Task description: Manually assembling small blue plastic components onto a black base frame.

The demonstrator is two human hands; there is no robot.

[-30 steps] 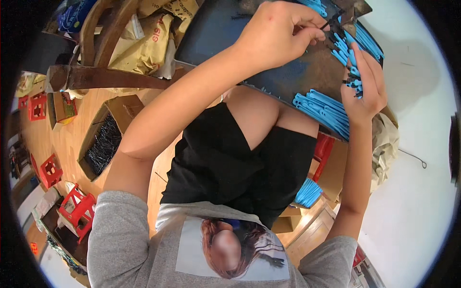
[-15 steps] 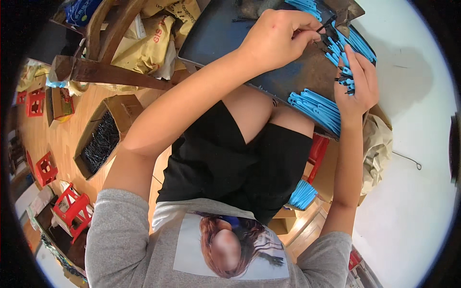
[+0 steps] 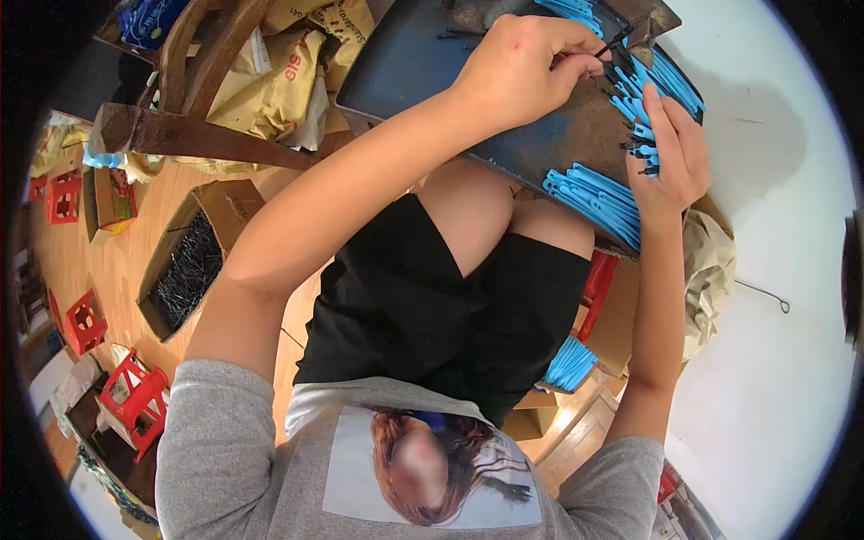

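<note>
The left hand [image 3: 517, 70] pinched a thin black stick [image 3: 616, 41] out in front, and just beside it the right hand [image 3: 677, 160] held black-tipped blue plastic strips [image 3: 632, 108], which seemed light, stiff and slippery, best gripped around their middles.

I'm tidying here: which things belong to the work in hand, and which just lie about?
In the work:
thin black strip, left hand;
slim light-blue plastic strips, right hand;
flat dark tray beneath.

Lying about, apparently:
crumpled yellow bag;
crumpled tan paper.
</note>
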